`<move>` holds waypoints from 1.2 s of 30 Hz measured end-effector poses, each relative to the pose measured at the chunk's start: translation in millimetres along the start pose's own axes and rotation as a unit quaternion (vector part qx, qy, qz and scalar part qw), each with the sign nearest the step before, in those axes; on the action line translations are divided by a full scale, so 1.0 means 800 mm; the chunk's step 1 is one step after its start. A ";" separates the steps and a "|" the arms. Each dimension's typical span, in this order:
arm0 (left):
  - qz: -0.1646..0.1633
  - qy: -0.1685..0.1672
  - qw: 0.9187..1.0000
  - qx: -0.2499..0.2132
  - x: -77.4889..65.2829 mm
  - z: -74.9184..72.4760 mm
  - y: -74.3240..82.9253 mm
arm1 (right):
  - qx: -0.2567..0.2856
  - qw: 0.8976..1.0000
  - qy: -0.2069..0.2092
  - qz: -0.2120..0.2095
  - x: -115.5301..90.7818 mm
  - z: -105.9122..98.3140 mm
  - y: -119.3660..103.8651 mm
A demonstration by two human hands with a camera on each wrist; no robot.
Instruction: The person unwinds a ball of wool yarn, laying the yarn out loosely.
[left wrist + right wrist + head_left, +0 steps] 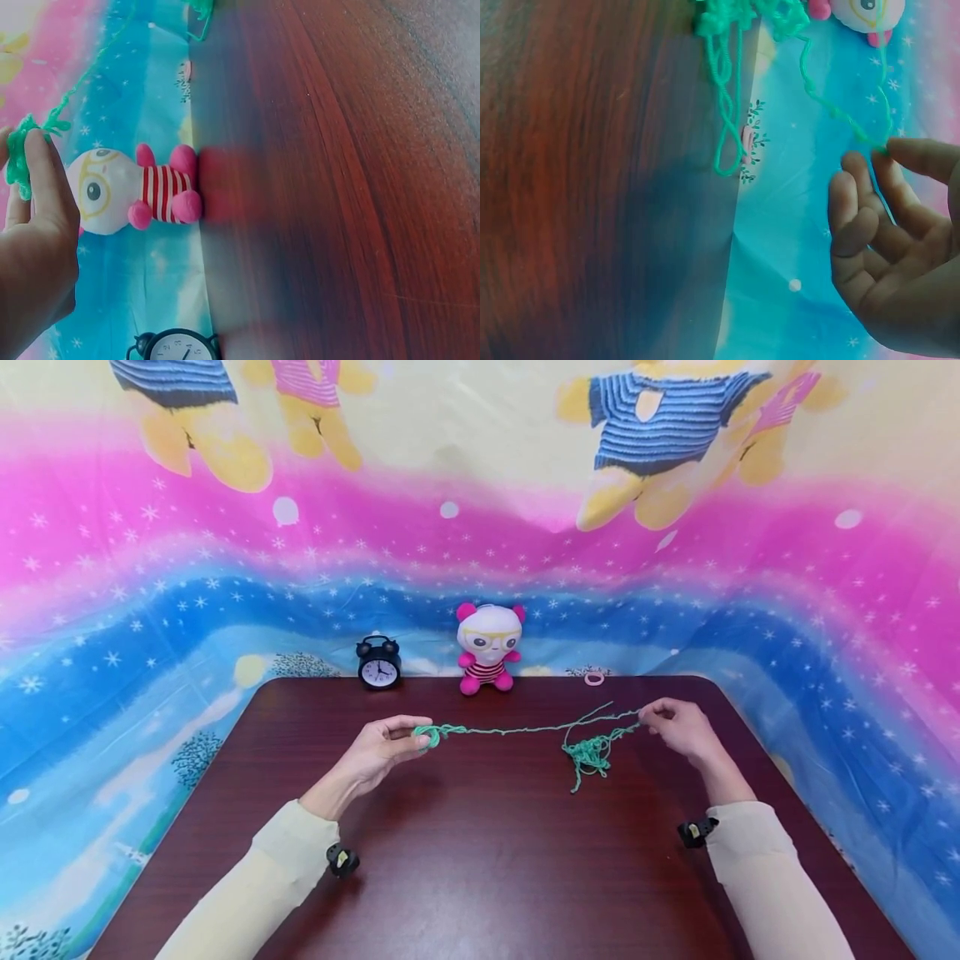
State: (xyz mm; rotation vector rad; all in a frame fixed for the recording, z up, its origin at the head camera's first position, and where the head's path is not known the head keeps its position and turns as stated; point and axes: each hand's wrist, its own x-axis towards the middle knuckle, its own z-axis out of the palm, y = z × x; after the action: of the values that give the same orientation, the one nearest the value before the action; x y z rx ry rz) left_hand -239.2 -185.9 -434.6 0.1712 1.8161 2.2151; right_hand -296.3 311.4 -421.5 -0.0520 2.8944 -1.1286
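Note:
Between the thumb and fingers of my left hand [381, 752] is pinched a small looped bundle of green yarn [429, 736]. From it a strand [517, 730] runs nearly straight across to my right hand [678, 727], whose thumb and forefinger pinch it. A loose tangle of the same yarn [590, 753] hangs from the strand left of the right hand, with loops and a loose end drooping. In the right wrist view the pinched yarn [883, 148] shows at the fingertips, the other fingers curling loosely. The left wrist view shows the bundle [28, 157] between thumb and fingers.
Along the back edge of the dark wooden table [480, 860] stand a black alarm clock [379, 664] and a pink and white panda plush [489, 647]. A small pink ring [594, 678] lies at the back right. A patterned cloth [480, 552] hangs behind.

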 end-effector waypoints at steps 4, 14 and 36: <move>0.003 0.003 1.000 -0.001 0.000 0.001 0.002 | 0.005 0.999 -0.046 -0.005 0.002 0.008 0.004; 0.015 0.006 1.000 -0.011 0.000 0.007 0.006 | 0.013 0.998 -0.058 -0.022 0.002 0.023 -0.006; 0.011 -0.016 1.000 0.012 0.002 0.013 0.007 | 0.061 0.989 -0.056 -0.123 -0.011 0.087 -0.094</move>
State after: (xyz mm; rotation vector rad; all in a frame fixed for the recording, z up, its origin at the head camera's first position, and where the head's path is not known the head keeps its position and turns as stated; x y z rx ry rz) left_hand -238.4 -176.6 -427.0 0.2322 1.8318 2.1937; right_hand -282.9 209.3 -421.9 -0.4662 2.7693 -1.2893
